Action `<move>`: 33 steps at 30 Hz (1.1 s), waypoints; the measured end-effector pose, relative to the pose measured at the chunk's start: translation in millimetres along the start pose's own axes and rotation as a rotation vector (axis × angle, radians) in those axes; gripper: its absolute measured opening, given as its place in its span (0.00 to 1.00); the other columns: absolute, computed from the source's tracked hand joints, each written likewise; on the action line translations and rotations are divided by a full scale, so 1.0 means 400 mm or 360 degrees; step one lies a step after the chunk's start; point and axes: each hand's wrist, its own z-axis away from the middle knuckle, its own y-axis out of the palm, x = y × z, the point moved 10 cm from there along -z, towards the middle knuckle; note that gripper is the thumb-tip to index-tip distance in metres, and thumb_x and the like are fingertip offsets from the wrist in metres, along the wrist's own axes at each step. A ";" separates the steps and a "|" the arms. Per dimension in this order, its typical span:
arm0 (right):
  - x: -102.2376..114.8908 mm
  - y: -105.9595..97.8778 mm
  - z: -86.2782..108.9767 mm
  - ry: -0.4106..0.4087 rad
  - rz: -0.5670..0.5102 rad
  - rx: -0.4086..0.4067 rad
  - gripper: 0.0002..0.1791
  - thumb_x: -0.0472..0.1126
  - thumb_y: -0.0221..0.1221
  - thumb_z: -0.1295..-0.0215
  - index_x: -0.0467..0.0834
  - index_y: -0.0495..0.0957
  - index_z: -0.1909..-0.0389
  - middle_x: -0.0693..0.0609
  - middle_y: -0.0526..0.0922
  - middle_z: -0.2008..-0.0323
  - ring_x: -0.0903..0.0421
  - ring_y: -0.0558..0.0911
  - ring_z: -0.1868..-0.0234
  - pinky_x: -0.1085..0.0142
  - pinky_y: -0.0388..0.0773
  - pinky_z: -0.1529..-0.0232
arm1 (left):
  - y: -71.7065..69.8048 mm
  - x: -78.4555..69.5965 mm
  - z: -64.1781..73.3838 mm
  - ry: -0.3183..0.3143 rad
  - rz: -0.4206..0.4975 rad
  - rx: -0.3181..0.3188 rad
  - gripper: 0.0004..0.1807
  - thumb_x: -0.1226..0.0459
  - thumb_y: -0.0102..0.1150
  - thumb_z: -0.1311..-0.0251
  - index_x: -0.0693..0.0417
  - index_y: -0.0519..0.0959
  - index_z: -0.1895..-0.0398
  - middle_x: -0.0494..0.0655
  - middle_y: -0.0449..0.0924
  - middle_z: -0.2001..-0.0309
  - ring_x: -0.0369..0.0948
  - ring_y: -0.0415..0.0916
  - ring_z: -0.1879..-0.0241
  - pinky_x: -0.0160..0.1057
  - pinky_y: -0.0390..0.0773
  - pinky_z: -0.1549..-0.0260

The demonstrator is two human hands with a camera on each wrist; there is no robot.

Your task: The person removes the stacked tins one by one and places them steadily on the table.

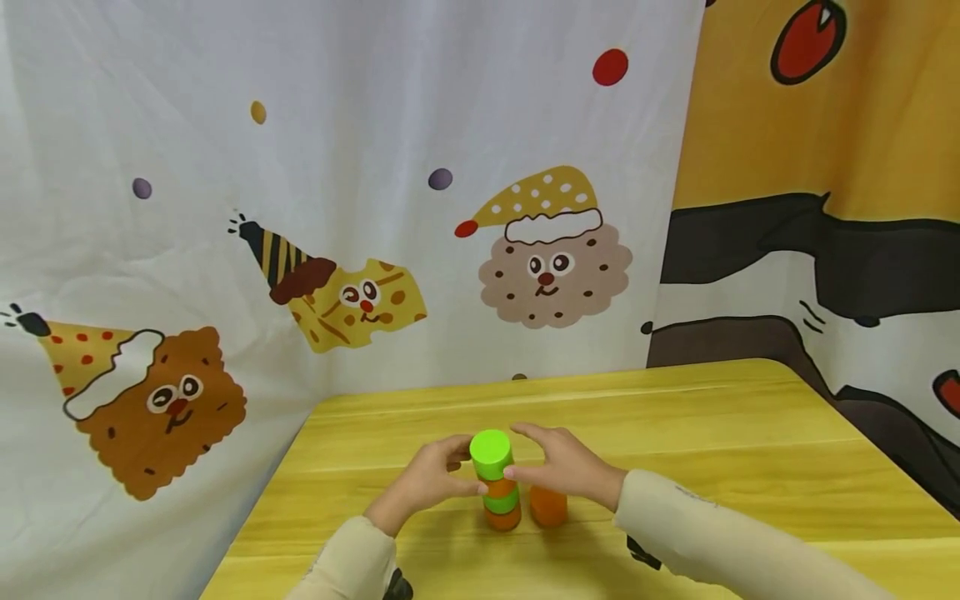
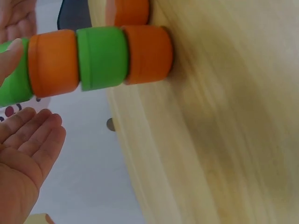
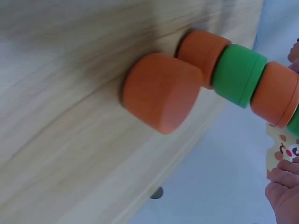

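Stack of four blocks [image 1: 500, 488] — green, orange, green, orange going down — stands upright on the tabletop [image 1: 675, 433] right beside a lone orange block [image 1: 549, 507], with the left hand [image 1: 429, 477] and right hand [image 1: 567, 463] pretty wide around it, fingers loosely extended, gripping nothing — can't tell if either's touching.

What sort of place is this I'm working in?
Possibly a playroom or a home corner set up for play, though I can't be certain. The cartoon cloth, wood-look table and green-and-orange stack suggest it.
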 end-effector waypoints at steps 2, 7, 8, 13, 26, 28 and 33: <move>0.013 0.004 -0.008 -0.0006 -0.0017 0.0017 0.41 0.61 0.60 0.43 0.40 0.64 0.36 0.42 0.71 0.39 0.45 0.70 0.39 0.45 0.68 0.41 | 0.006 0.008 0.002 0.0006 0.0005 -0.0013 0.35 0.54 0.68 0.50 0.55 0.69 0.39 0.50 0.73 0.43 0.49 0.72 0.45 0.51 0.72 0.44; 0.029 0.013 -0.020 -0.0015 -0.0022 0.0061 0.41 0.60 0.60 0.44 0.42 0.63 0.35 0.44 0.70 0.39 0.45 0.69 0.38 0.45 0.67 0.40 | 0.012 0.018 -0.003 0.0038 -0.0018 -0.0059 0.33 0.52 0.67 0.50 0.54 0.71 0.42 0.48 0.75 0.45 0.47 0.73 0.47 0.50 0.73 0.45; 0.032 0.013 -0.022 -0.0020 -0.0016 0.0061 0.41 0.60 0.61 0.44 0.41 0.64 0.35 0.44 0.70 0.39 0.45 0.69 0.38 0.45 0.67 0.40 | 0.010 0.017 -0.004 0.0047 -0.0020 -0.0071 0.32 0.52 0.67 0.50 0.54 0.72 0.42 0.48 0.76 0.46 0.47 0.74 0.47 0.50 0.73 0.46; 0.041 0.011 -0.031 -0.0039 0.0015 0.0052 0.41 0.60 0.61 0.44 0.40 0.65 0.36 0.43 0.71 0.40 0.44 0.70 0.39 0.45 0.68 0.41 | 0.012 0.010 -0.004 0.0088 -0.0009 -0.0085 0.31 0.53 0.67 0.50 0.56 0.72 0.42 0.49 0.77 0.47 0.47 0.75 0.49 0.49 0.75 0.47; 0.050 0.024 -0.037 -0.0064 0.0016 0.0075 0.37 0.58 0.59 0.42 0.41 0.66 0.37 0.46 0.76 0.44 0.49 0.74 0.43 0.50 0.72 0.44 | 0.026 0.012 -0.010 0.0034 0.0097 -0.0057 0.30 0.56 0.68 0.50 0.55 0.73 0.43 0.50 0.76 0.46 0.49 0.74 0.46 0.51 0.74 0.47; 0.051 0.024 -0.038 -0.0071 0.0025 0.0072 0.36 0.58 0.59 0.41 0.42 0.66 0.38 0.47 0.76 0.45 0.50 0.75 0.44 0.50 0.73 0.45 | 0.025 0.011 -0.012 0.0048 0.0073 -0.0065 0.30 0.57 0.68 0.50 0.56 0.73 0.43 0.51 0.76 0.46 0.49 0.74 0.47 0.50 0.75 0.48; 0.048 0.027 -0.040 -0.0069 0.0016 0.0076 0.34 0.57 0.59 0.41 0.42 0.67 0.38 0.49 0.78 0.47 0.51 0.76 0.45 0.51 0.74 0.46 | 0.021 0.009 -0.014 0.0073 0.0019 -0.0088 0.28 0.58 0.69 0.50 0.58 0.75 0.46 0.50 0.78 0.49 0.47 0.76 0.50 0.44 0.77 0.50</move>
